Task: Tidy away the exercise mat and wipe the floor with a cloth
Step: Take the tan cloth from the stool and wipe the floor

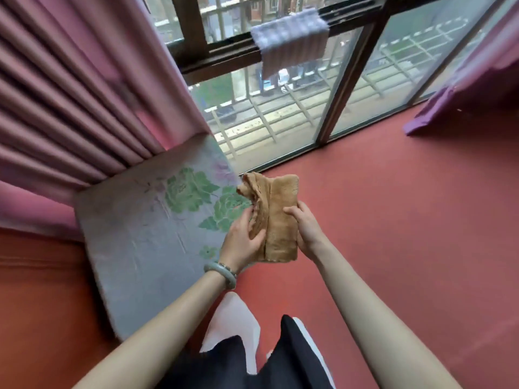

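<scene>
Cloth (276, 217), tan and folded lengthwise, is held upright in the air above a red floor (393, 220); the floor is bounded at the far side by a tall window (283, 119) with dark frames, through which metal grating is seen; a pale striped towel (292, 37) is draped over the window's middle rail; a pleated pink curtain (70, 94) hangs on the left and a purple curtain (463, 88) on the right, its hem touching the floor; a pale grey mat (140, 228) printed with green leaves is seen on the left, its far edge tucked under the pink curtain's hem, though whether it lies flat or is propped cannot be told; the cloth is gripped from both sides; the left hand (243, 242), with a pale green bangle (222, 273) on its wrist, is curled round the cloth's rumpled left fold, thumb laid across the front; the right hand (304, 228) is closed on the right edge near mid-height, thumb in front and fingers behind; the upper part of the cloth stands clear above both hands and its lower edge hangs just below them; white shoes (233, 315) and dark trousers (295, 360) are seen below the forearms.
</scene>
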Motion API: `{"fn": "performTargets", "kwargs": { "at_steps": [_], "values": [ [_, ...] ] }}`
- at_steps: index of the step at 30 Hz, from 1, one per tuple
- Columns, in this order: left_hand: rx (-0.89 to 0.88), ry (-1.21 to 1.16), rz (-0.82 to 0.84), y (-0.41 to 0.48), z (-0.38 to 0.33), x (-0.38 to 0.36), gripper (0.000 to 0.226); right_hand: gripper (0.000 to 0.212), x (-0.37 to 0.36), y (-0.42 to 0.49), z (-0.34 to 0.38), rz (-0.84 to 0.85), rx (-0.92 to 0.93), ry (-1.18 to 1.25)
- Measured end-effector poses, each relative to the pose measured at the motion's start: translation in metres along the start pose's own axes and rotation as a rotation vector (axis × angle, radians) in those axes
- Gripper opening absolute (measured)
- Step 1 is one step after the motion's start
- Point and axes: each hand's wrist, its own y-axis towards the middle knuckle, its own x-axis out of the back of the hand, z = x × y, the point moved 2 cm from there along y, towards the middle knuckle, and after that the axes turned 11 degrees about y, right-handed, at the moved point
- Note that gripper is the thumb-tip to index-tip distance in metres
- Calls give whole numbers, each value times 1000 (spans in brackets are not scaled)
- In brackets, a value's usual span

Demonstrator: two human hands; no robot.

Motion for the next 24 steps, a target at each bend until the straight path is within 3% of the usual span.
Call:
{"fn": "performTargets", "kwargs": {
  "at_steps": [3,9,14,17,21,24],
  "values": [
    [-216,81,111,-15,-47,-58,65,47,63,-36,21,-28,29,144],
    [-538,309,354,-55,-117,-162,70,55,173,-94,25,-254,88,193],
    [-729,392,536,-80,-133,-220,58,26,237,-118,8,-707,170,254],
    [-880,386,665,-85,-128,-243,57,13,265,-127,-9,-873,176,289],
    [-954,447,841,-72,-109,-272,63,28,308,-131,-38,-1054,223,368],
    [-933,546,834,-47,-82,-297,71,34,342,-133,-63,-1141,201,392]
  ]
}}
